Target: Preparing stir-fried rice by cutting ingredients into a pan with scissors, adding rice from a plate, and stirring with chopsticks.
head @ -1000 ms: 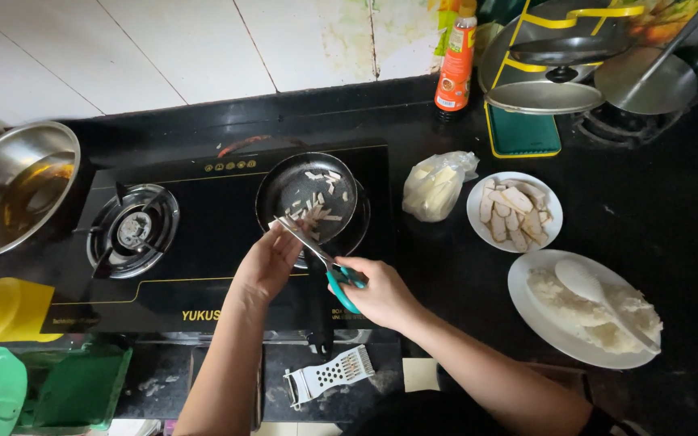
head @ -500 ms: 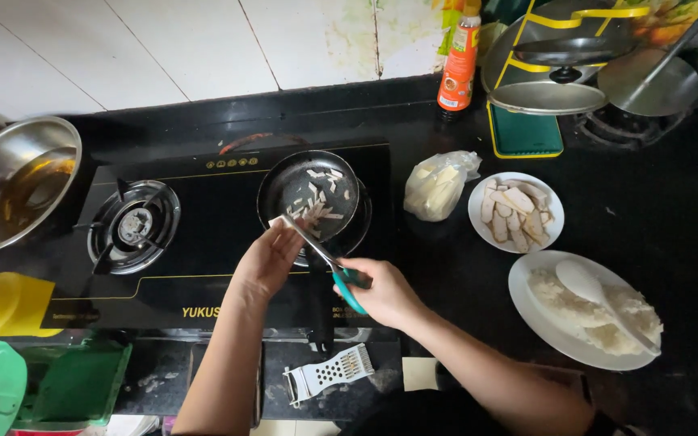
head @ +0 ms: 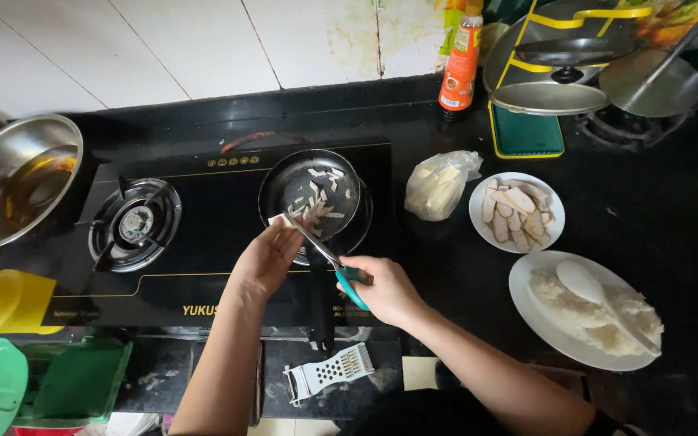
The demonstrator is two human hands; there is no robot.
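Your right hand (head: 385, 289) gripped the knife (head: 329, 260); left fingers (head: 283, 242) pinched a piece over the pan (head: 317, 194), slivers already inside.

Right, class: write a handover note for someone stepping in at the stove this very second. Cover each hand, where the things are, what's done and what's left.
Left hand: holds a pale piece at the pan's near rim.
Right hand: grips the teal-handled knife, blade against that piece.
Pan: on the right burner, pale slivers already in it.
Nearby: bag of pale pieces, plate of slices, plate of rice with a spoon.
Done: part is cut into the pan.
Left: the piece in hand is not yet fully cut.
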